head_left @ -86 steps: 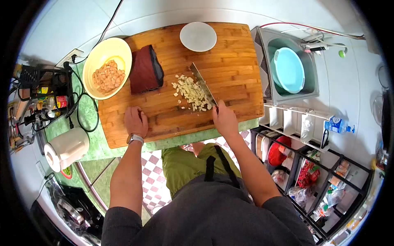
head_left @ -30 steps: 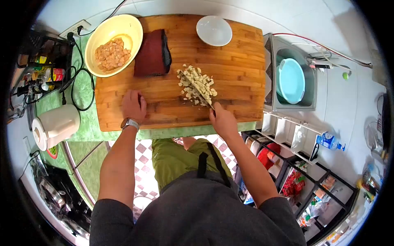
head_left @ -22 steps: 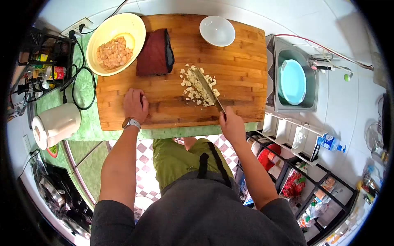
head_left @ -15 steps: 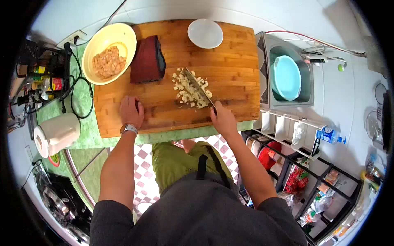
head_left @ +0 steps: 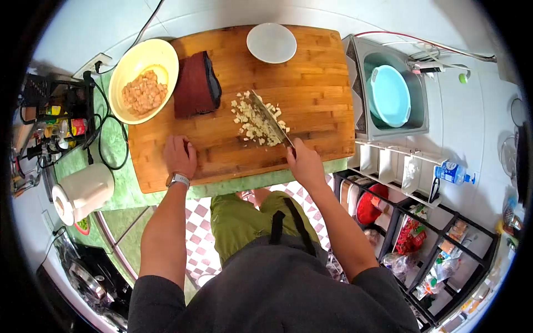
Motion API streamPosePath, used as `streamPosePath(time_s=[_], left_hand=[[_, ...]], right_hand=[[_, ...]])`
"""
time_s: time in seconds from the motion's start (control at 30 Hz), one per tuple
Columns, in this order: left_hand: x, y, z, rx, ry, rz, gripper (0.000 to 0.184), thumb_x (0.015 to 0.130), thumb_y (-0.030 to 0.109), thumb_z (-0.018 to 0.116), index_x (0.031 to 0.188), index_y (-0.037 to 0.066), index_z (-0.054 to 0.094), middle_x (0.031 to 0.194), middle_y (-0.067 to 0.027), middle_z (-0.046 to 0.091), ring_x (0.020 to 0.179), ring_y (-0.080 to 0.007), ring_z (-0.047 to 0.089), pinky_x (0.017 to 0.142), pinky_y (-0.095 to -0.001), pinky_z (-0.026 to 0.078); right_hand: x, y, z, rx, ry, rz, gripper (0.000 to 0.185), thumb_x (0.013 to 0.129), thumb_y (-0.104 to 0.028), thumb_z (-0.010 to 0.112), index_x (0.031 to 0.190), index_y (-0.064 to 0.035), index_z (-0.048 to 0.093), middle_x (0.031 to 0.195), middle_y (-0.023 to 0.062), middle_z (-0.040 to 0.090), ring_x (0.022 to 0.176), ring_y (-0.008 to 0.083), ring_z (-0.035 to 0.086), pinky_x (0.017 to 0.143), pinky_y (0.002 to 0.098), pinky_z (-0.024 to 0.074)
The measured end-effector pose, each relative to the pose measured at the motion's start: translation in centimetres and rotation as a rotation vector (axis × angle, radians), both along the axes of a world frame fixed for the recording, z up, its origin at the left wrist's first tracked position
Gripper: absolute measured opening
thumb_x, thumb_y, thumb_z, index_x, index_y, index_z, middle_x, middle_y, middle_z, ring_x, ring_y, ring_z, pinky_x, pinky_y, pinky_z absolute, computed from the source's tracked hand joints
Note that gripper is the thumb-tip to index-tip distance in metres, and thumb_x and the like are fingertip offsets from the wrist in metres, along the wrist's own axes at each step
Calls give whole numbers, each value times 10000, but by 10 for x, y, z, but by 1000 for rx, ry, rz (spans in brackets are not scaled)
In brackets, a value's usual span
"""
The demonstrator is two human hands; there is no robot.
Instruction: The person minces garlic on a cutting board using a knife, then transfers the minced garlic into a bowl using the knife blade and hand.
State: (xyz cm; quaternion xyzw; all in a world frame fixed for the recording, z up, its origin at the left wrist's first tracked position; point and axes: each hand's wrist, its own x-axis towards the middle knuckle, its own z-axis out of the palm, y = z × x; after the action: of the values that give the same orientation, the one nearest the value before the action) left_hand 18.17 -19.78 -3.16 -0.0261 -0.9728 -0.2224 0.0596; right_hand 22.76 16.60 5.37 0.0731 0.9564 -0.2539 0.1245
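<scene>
My right hand (head_left: 307,162) grips a kitchen knife (head_left: 271,117) by its handle, near the right side of the wooden cutting board (head_left: 316,89). Its blade lies among small chopped pale pieces (head_left: 256,127), which look like garlic and spread to both sides of it. My left hand (head_left: 180,155) rests on the board's front left, holding nothing, with the thumb apart from the fingers. A folded dark red cloth (head_left: 191,86) lies beyond the left hand. At the back of the board is a white bowl (head_left: 271,43).
A yellow bowl (head_left: 119,111) with diced raw meat overlaps the board's left corner. On the right, a light blue basin (head_left: 391,95) stands in a metal sink (head_left: 417,125). A beige lidded container (head_left: 86,191) is at the left, near cables. Shelves (head_left: 438,244) stand below right.
The whole view has shifted and turned slightly. The knife stays among the chopped pieces, and my left hand stays on the board.
</scene>
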Motion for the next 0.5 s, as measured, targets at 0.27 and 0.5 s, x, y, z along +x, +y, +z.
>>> streamPosePath(time_s=[0.27, 0.5], left_hand=[[0, 3, 4, 25, 13, -24, 161, 912, 121, 611, 1052, 46, 583, 1031, -189, 558, 978, -401, 559, 874, -516, 448], [-2, 0, 1, -15, 29, -44, 173, 877, 126, 634, 1025, 53, 580, 1008, -180, 557, 983, -397, 557, 857, -516, 445]], right_hand=[[13, -15, -15, -46, 19, -63, 219, 1034, -246, 601, 995, -50, 510, 750, 253, 672, 720, 497, 666, 629, 604, 499], [40, -10, 5, -100, 89, -357, 238, 1052, -246, 600, 1003, -26, 521, 786, 272, 657, 745, 496, 656, 623, 567, 490]])
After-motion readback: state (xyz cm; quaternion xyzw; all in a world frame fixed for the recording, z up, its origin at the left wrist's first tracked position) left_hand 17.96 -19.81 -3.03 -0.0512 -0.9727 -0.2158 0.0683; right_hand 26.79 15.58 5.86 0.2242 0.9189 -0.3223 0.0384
